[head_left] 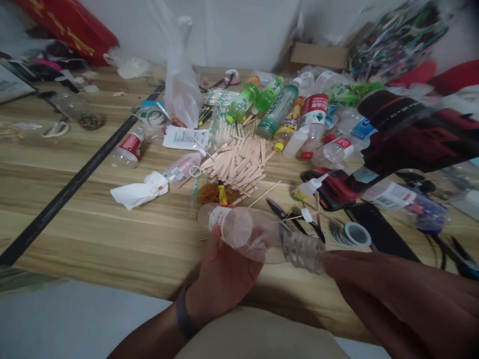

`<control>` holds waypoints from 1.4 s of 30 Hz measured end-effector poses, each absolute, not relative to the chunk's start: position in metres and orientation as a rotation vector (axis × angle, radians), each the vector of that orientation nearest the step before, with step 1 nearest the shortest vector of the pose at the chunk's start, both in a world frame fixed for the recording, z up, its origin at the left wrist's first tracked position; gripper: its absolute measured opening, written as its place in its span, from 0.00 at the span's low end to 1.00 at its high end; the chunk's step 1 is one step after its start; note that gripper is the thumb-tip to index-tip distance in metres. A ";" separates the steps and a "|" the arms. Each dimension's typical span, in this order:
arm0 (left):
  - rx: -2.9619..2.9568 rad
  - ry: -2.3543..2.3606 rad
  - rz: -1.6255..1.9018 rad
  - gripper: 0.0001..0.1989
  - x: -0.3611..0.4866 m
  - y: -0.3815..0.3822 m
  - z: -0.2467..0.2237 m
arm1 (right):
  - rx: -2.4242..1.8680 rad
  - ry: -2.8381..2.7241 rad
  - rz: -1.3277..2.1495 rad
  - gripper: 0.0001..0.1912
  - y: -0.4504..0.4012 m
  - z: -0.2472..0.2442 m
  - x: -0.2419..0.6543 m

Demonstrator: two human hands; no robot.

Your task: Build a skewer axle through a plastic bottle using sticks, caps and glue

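Note:
A clear plastic bottle [258, 234] with a red and white label lies sideways above the near edge of the table. My left hand [228, 276] is wrapped around its underside, the thumb pressing near the label. At the bottle's right end is a ribbed clear section [304, 251]; whether it is a separate piece, I cannot tell. My right hand [404, 294] pinches the tip of that section, its fingers pressed together and slightly blurred. Just beyond the bottle lie black scissors [279, 212], a bundle of brown rubber bands [213, 193] and a pile of flat wooden sticks [239, 162].
A red and black power drill [415, 139] stands at the right, near a small glue bottle [309, 188] and tape rolls [355, 234]. Several drink bottles [279, 112] crowd the back. Farther left are a crumpled tissue [138, 190], a glass jar [84, 112] and a plastic bag [182, 85].

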State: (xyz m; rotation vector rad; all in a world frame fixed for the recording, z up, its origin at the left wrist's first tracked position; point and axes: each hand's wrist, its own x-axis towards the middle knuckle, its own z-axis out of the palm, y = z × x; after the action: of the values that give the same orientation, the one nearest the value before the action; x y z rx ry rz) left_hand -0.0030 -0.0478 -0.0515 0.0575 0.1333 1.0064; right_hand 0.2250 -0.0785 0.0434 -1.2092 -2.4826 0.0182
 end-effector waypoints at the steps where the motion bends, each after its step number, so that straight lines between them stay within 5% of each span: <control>1: 0.051 0.139 1.011 0.18 -0.003 -0.048 -0.051 | -1.156 -2.531 -0.081 0.21 -0.075 0.048 0.223; 4: 0.006 0.184 1.031 0.18 -0.004 -0.049 -0.047 | -1.038 -2.607 -0.160 0.20 -0.060 0.064 0.212; 11: -0.040 0.443 1.073 0.17 -0.006 -0.040 -0.028 | -1.025 -2.481 0.563 0.12 -0.021 0.073 0.203; 17: 0.184 0.549 1.126 0.14 -0.011 -0.040 -0.024 | -1.504 -1.749 1.180 0.28 -0.016 0.049 0.202; 21: 0.181 0.673 1.320 0.10 -0.014 -0.033 -0.021 | -1.638 -1.055 1.524 0.28 -0.021 0.036 0.202; 30: 0.174 0.657 1.397 0.03 -0.015 -0.024 -0.029 | -1.607 -0.469 1.792 0.25 -0.030 0.037 0.206; 42: 0.084 0.660 1.311 0.12 -0.012 -0.023 -0.039 | -1.393 -0.702 1.975 0.26 -0.037 0.029 0.210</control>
State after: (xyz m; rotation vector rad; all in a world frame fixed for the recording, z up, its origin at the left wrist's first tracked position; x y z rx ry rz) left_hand -0.0124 -0.0231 -0.0394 0.0839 0.6598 1.3112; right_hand 0.2096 -0.0371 0.0289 -1.3930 -0.7017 1.9747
